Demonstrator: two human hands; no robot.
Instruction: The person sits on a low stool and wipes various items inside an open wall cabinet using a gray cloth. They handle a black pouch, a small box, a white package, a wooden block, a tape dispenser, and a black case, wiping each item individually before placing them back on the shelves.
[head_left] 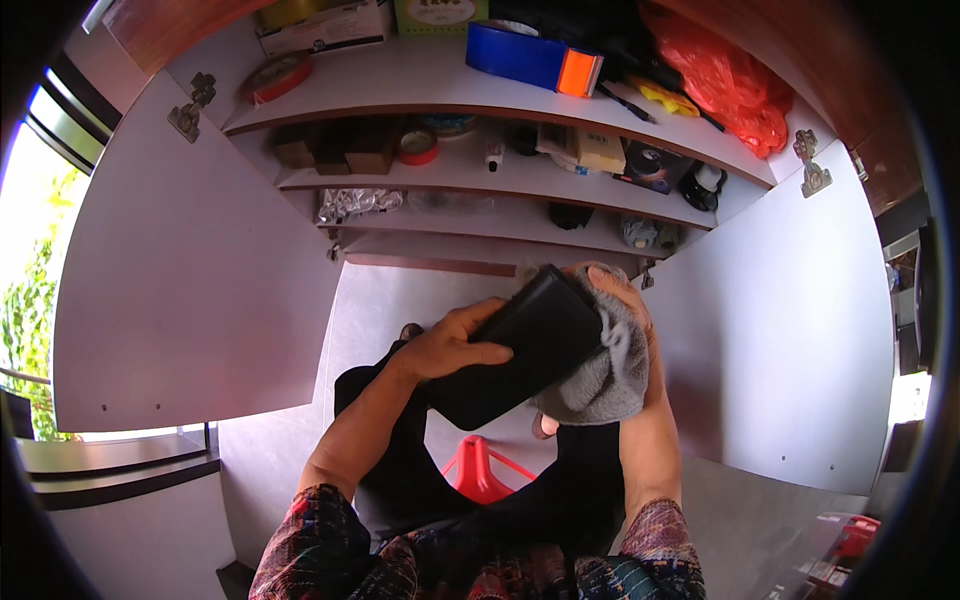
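Note:
A flat black rectangular case, tilted, is held up over my lap in front of the cabinet. My left hand grips its left side, with the thumb lying across the top face and the other fingers partly hidden. A grey cloth hangs from my right hand, which is closed on it at the far right edge of the case. The cloth touches the case's right side. What kind of case it is, I cannot tell.
The cabinet's left door and right door stand wide on both sides. Its shelves hold a blue tape dispenser, a red plastic bag, tape rolls and boxes. Under me is a red stool.

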